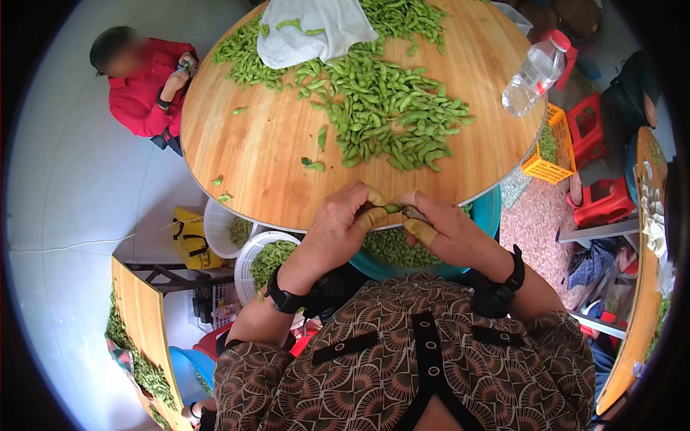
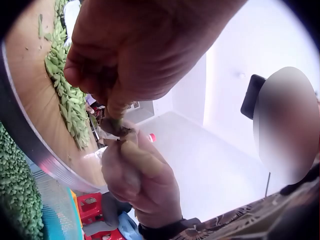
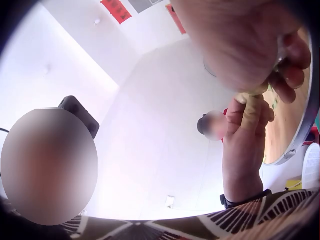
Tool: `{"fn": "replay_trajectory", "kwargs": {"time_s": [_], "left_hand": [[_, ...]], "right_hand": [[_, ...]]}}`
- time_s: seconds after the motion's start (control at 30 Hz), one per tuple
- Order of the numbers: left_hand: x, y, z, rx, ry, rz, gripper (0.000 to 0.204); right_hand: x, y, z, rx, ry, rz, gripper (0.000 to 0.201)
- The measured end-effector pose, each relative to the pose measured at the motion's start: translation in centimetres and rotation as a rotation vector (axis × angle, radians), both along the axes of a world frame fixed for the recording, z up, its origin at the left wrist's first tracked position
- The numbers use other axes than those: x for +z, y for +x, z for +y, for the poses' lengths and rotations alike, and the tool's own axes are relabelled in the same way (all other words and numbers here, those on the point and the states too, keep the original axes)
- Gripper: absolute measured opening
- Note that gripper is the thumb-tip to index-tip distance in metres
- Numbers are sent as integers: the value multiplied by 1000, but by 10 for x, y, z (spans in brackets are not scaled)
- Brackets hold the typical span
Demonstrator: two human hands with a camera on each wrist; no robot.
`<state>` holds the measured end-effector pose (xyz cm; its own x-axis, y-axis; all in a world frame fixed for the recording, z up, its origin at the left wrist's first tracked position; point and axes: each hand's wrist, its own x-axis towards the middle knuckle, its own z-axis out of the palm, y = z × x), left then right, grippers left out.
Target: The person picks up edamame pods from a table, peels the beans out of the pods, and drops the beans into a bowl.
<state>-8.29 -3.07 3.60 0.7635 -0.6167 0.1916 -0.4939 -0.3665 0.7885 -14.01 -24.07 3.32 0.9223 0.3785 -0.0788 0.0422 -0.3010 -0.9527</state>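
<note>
My left hand [image 1: 336,221] pinches a green soybean pod [image 1: 392,208] between thumb and forefinger at the table's front edge. Facing it, my right hand [image 1: 449,228] grips a small greyish metal tool [image 1: 413,212] close against the pod's end; curled fingers hide most of it, and I cannot tell its kind. Yellow coverings wrap the thumbs and a forefinger. Below both hands sits a teal basin [image 1: 491,208] with many green pieces [image 1: 399,248] in it. Beyond them, a heap of soybean pods [image 1: 381,108] lies on the round wooden table [image 1: 259,158].
A white cloth [image 1: 316,32] lies over part of the heap. At the table's right stands a plastic bottle [image 1: 535,75]. White baskets [image 1: 248,266] are at the left below the edge, a yellow crate [image 1: 550,169] at the right. A person in red [image 1: 147,90] sits at far left.
</note>
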Motion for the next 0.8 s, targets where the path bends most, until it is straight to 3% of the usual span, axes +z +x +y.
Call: {"fn": "replay_trajectory", "kwargs": {"time_s": [0.17,0.3,0.37,0.57,0.7,0.77,0.8], "left_hand": [[1,-2,0,-18,-9,47,8],[11,-8,-1,-108,-6,-77,12],[10,-10,-2,-142,-20,-89,14],[-5,-13,-2,-191,-73,-325,22],[-8,-16,-4,-163,38,-619,25],[-11,-19,-8,-109,89,-694,26],[-13,-20,-10,-86,107,-695,28]], "right_hand": [[0,-4,1,-41,-169,-310,28],[11,2,-11,22,-177,-185,21],[14,14,-23,253,145,457,18],[-16,15,-27,294,569,739,18],[-17,2,-12,150,625,706,17],[-18,-4,-1,-60,443,389,14],[-25,-5,3,-56,444,390,14]]}}
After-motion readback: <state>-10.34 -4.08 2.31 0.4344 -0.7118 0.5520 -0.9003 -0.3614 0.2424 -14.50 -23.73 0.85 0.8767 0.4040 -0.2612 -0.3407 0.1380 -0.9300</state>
